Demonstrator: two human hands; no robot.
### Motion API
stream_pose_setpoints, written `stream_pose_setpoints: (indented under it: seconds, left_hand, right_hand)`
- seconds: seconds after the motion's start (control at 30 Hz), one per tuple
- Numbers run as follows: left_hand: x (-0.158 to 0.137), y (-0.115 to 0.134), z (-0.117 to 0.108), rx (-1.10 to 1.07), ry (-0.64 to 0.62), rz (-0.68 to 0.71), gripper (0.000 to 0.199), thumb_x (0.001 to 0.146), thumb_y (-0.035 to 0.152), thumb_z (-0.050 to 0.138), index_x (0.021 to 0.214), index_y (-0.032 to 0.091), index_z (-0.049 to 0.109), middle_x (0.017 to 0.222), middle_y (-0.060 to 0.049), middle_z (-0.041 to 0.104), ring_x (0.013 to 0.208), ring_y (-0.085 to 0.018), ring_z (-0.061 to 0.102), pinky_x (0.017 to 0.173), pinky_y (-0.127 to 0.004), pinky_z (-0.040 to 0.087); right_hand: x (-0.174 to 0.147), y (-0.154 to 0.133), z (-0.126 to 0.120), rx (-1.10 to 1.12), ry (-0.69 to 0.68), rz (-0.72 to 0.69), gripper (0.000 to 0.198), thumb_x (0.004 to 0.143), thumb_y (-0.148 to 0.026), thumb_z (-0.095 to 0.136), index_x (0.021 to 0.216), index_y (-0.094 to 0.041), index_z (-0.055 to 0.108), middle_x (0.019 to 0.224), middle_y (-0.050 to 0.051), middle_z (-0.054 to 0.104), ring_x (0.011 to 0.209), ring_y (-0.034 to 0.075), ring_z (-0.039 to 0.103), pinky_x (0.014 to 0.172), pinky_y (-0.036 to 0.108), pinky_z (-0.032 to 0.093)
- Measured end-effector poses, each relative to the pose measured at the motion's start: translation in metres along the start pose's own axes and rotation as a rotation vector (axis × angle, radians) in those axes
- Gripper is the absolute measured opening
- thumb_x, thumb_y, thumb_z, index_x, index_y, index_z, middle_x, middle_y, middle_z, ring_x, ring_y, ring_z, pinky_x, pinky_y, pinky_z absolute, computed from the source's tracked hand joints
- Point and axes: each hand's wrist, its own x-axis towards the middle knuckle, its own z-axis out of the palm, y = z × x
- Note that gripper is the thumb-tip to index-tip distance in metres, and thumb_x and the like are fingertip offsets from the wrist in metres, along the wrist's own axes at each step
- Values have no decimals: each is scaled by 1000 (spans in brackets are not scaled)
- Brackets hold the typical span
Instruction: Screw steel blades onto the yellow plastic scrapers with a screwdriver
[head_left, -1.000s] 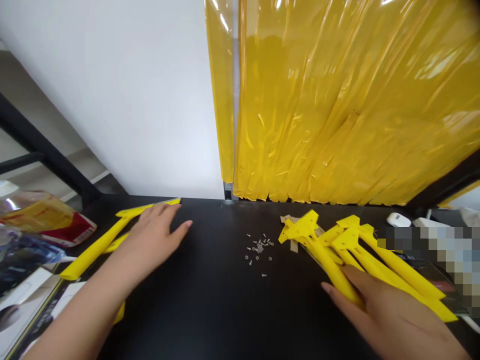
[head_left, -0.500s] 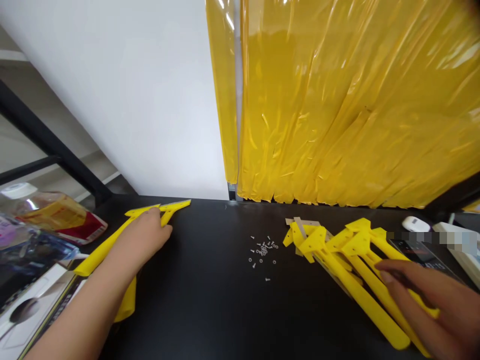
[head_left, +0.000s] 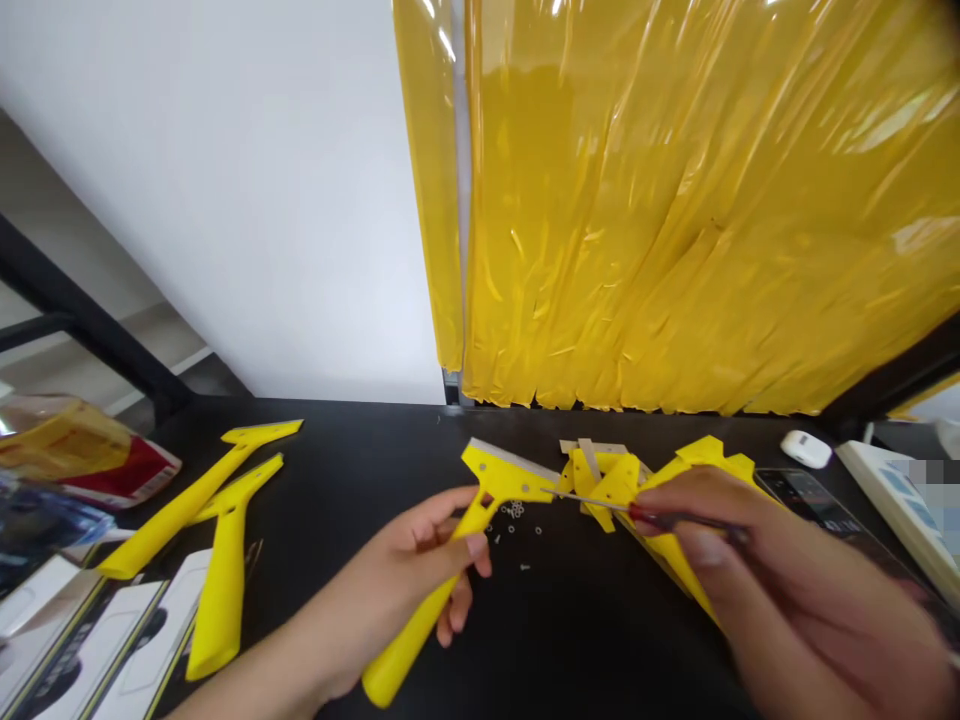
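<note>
My left hand [head_left: 420, 565] is closed round the handle of a yellow scraper [head_left: 409, 640], its head raised and a metal blade along the top edge. In my right hand [head_left: 780, 580] is a thin screwdriver [head_left: 600, 500], pointing left, its tip at the right end of the scraper's head. Whether the tip sits in a screw, I cannot tell. Behind and below the head lie small loose screws and nuts [head_left: 517, 510]. Several yellow scraper handles [head_left: 619, 475] and loose metal blades [head_left: 589, 455] are heaped beside my right hand, which partly covers them.
Two more yellow scrapers [head_left: 221, 590] lie at the left, beside white boxes [head_left: 124, 640] and a bottle with a red and yellow label [head_left: 90, 450]. At the right are a phone [head_left: 802, 495], a white earbud case [head_left: 806, 449] and a white device [head_left: 892, 510]. Yellow plastic sheeting [head_left: 637, 220] hangs behind the black table.
My left hand has come from the scrapers at the left to the middle, now holding one scraper. My right hand has moved left, bringing the screwdriver to the scraper's head.
</note>
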Motion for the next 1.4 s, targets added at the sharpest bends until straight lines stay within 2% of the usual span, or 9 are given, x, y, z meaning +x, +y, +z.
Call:
stream_pose_setpoints:
  seconds: [0.17, 0.5, 0.8, 0.93, 1.0, 1.1, 1.17, 1.27, 1.4]
  left_hand:
    - [11, -19, 0, -17, -54, -60, 47, 94, 35, 71, 135, 24, 52, 85, 3, 64, 47, -5, 48, 45, -20, 40]
    - [13, -20, 2, -63, -1, -73, 53, 90, 36, 75, 135, 24, 52, 79, 7, 58, 47, -5, 43, 45, -21, 40]
    - [18, -27, -1, -55, -9, -73, 62, 86, 38, 77, 141, 23, 52, 74, 8, 55, 41, -5, 44, 39, -20, 36]
    - [13, -21, 0, -68, -22, -108, 59, 89, 36, 76, 142, 20, 55, 75, 7, 53, 45, -5, 43, 42, -20, 34]
    - [11, -17, 1, -86, -14, -120, 54, 90, 34, 76, 139, 19, 59, 74, 7, 50, 46, -4, 40, 44, -20, 32]
    - [10, -14, 1, -155, 29, -145, 51, 90, 32, 76, 136, 18, 62, 74, 7, 48, 49, -4, 37, 44, -20, 31]
    - [11, -13, 0, -175, 39, -150, 49, 89, 32, 76, 135, 19, 62, 75, 6, 49, 49, -4, 37, 44, -20, 30]
    - [12, -13, -2, -144, -4, -159, 46, 89, 33, 77, 131, 18, 64, 75, 6, 50, 47, -4, 37, 44, -21, 31]
    - [12, -12, -2, -116, -36, -152, 39, 91, 34, 75, 126, 19, 67, 76, 6, 50, 45, -3, 38, 44, -21, 31]
  right_hand:
    - [2, 3, 24, 92, -116, -49, 16, 104, -24, 55, 117, -29, 63, 101, -2, 73, 90, 12, 72, 79, 22, 56]
    - [0, 6, 28, 90, -185, -105, 16, 103, -20, 55, 116, -25, 62, 101, -1, 71, 91, 12, 69, 80, 24, 55]
    - [21, -1, 30, -24, -290, 11, 13, 105, -25, 52, 109, -28, 64, 105, 0, 71, 98, 16, 69, 87, 32, 53]
    - [42, -6, 40, -161, -329, 16, 21, 107, -33, 47, 101, -26, 66, 86, 1, 70, 76, 20, 69, 72, 38, 52]
    - [48, -9, 45, -193, -319, -43, 21, 107, -25, 44, 108, -24, 65, 82, 2, 69, 72, 21, 67, 69, 38, 51]
    - [50, -10, 47, -183, -349, -263, 29, 103, -8, 37, 115, -21, 59, 90, 4, 67, 83, 23, 66, 79, 41, 50]
    - [49, -8, 46, -209, -372, -325, 25, 105, -11, 38, 116, -22, 57, 92, 4, 67, 84, 23, 65, 80, 42, 49]
    - [48, -4, 44, -229, -363, -256, 18, 108, -21, 42, 120, -24, 55, 89, 2, 68, 78, 23, 66, 70, 39, 46]
    - [51, -4, 41, -105, -428, -191, 15, 107, -21, 44, 116, -25, 56, 98, 2, 68, 85, 19, 65, 71, 35, 43]
